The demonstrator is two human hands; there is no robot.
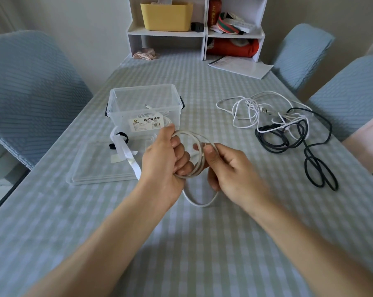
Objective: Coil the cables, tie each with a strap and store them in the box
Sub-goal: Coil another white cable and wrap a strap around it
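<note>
Both hands mid-frame: left hand (163, 156) grips the white cable (199, 144) coil, right hand (228, 166) pinches its loops. Light, springy stuff; best held where loops cross

White and black cables on your pale green-and-white check cloth

Your coil (197, 151) is white; the tangle mixes white cables (248, 110) with a black cable (318, 168). The box (144, 108) is clear, the straps (125, 151) white and black, the bin (166, 17) yellow, the chairs (31, 93) blue.
</note>
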